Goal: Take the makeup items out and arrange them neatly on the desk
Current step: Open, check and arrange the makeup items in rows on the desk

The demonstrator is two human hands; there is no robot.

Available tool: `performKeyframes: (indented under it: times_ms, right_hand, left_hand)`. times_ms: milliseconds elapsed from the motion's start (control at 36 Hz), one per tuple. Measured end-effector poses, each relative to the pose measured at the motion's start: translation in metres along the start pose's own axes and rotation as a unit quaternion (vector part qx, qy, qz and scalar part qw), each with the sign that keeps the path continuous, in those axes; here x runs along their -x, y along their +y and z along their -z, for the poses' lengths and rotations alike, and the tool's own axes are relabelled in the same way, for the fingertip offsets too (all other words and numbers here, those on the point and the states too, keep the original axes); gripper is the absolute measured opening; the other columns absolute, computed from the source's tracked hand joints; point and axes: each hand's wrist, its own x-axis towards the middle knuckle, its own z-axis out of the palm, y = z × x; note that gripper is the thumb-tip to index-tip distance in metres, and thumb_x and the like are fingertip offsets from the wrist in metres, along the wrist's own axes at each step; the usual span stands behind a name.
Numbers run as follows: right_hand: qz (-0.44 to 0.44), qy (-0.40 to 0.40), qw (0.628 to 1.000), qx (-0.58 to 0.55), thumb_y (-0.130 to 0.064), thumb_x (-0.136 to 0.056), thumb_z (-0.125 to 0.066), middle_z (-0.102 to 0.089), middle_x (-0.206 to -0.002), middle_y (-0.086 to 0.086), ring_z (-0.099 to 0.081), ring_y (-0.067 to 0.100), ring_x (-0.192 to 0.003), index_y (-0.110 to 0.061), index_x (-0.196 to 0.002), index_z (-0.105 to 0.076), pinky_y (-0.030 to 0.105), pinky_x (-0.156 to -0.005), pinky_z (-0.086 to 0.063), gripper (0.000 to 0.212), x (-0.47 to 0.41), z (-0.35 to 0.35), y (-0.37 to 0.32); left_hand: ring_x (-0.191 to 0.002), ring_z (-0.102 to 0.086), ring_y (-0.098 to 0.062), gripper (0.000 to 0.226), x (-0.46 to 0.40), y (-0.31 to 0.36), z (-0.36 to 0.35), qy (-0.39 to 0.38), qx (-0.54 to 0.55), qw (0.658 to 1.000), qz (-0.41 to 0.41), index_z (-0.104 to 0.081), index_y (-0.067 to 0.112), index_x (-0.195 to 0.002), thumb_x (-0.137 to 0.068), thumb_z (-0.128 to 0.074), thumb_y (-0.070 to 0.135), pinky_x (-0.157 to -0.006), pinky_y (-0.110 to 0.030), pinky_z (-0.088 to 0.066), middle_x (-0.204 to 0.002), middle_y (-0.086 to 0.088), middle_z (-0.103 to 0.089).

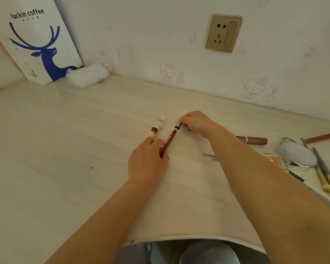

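Note:
A thin brown-red makeup pencil (170,139) lies on the pale desk (65,149) near the middle. My left hand (148,162) holds its near end between the fingers. My right hand (195,121) pinches its far, dark tip. Just to the left lies a small tube with a white and pink cartoon cap (156,126), touched by a left fingertip. On the right lie a brown tube (252,140), a red tube (320,138), a round mirror (297,156), a small palette (274,160) and several brushes (326,178).
A white Luckin Coffee paper bag (36,40) leans on the wall at the back left, with a white plastic packet (87,75) beside it. A wall socket (224,33) sits above the desk. The desk's front edge (179,238) runs just above my lap.

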Motion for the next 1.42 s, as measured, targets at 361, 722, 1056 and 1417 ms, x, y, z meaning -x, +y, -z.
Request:
performKeyframes:
  times_ms: [361,722,1056,1417]
  right_hand:
    - [-0.009,0.016,0.993,0.115,-0.018,-0.084,-0.055,-0.060,-0.087,0.011,-0.051,0.023,-0.079,-0.006,-0.072,-0.063,0.029,-0.066,-0.038,0.018,-0.023,-0.011,-0.008]
    - [0.034,0.095,0.990,0.097,-0.036,-0.090,-0.055,-0.068,-0.108,-0.003,-0.059,0.017,-0.104,-0.025,-0.091,-0.067,0.027,-0.079,-0.042,0.016,-0.014,-0.026,0.001]
    - [0.036,0.183,0.979,0.088,-0.036,-0.092,-0.052,-0.066,-0.114,-0.003,-0.056,0.018,-0.110,-0.024,-0.105,-0.066,0.027,-0.079,-0.039,0.022,-0.012,-0.039,0.007]
    - [0.051,0.178,0.982,-0.027,-0.028,-0.094,-0.050,-0.068,-0.103,0.005,-0.058,0.019,-0.103,-0.015,-0.104,-0.062,0.024,-0.078,-0.037,0.020,-0.002,-0.033,0.011]
  left_hand:
    - [-0.097,-0.059,-0.014,0.023,0.000,-0.003,0.000,0.011,-0.036,0.998,0.043,-0.056,0.036,-0.110,-0.088,-0.051,0.039,-0.069,-0.027,-0.041,-0.110,0.013,-0.057]
    - [-0.094,-0.057,-0.013,0.020,0.000,-0.009,0.000,0.019,-0.010,0.996,0.084,-0.054,0.034,-0.108,-0.088,-0.053,0.037,-0.067,-0.028,-0.042,-0.105,0.012,-0.054]
    - [-0.088,-0.056,-0.013,0.021,0.002,-0.008,0.002,0.021,0.000,0.995,0.099,-0.054,0.033,-0.108,-0.087,-0.053,0.038,-0.064,-0.027,-0.034,-0.104,0.012,-0.053]
    - [-0.099,-0.049,-0.013,0.024,0.001,-0.006,0.002,0.066,0.004,0.995,0.074,-0.053,0.033,-0.107,-0.084,-0.056,0.040,-0.063,-0.028,-0.040,-0.107,0.010,-0.048]
